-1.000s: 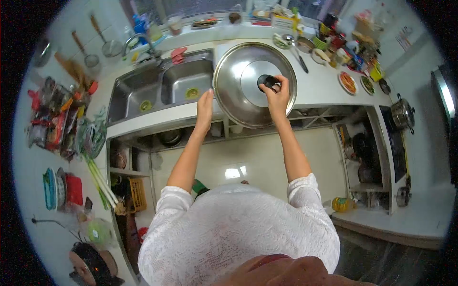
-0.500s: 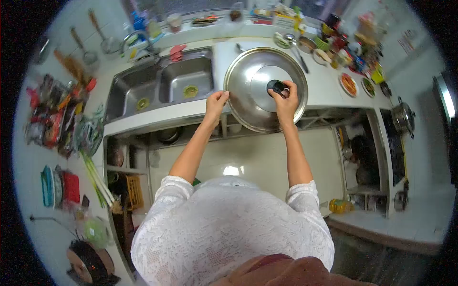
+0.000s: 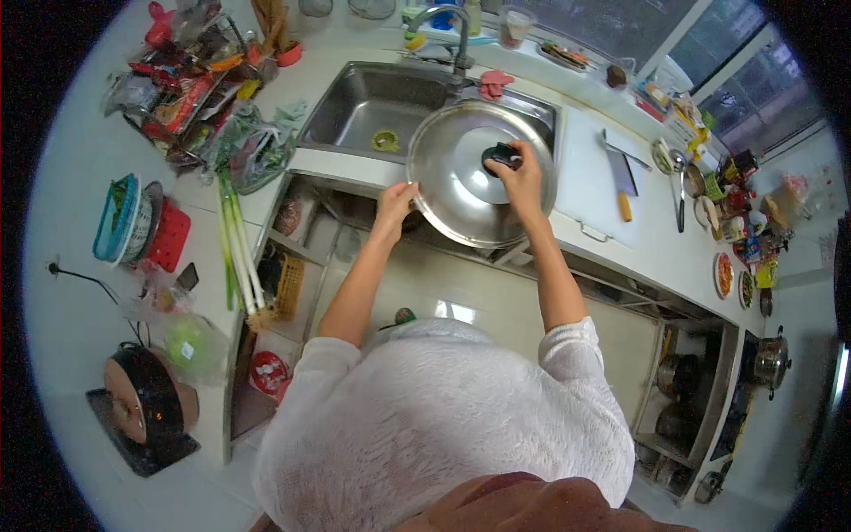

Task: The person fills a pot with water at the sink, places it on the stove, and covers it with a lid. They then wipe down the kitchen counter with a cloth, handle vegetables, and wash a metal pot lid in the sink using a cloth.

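A large round steel pot lid with a black knob is held up in front of the sink, hiding most of the right basin. My right hand is closed around that knob. At the lid's left rim, the fingers of my left hand pinch the edge. Behind the lid, a pink cloth lies on the sink's back edge beside the faucet. The left basin is in plain sight, with its yellowish drain.
To the right are a white cutting board, a knife with an orange handle and a ladle. Scallions and bagged greens lie on the left counter. An electric pan stands at lower left. Filled plates sit far right.
The view has turned, and the lid has moved left from over the counter to in front of the right basin. The cutting board and knife now show. Both hands keep their hold.
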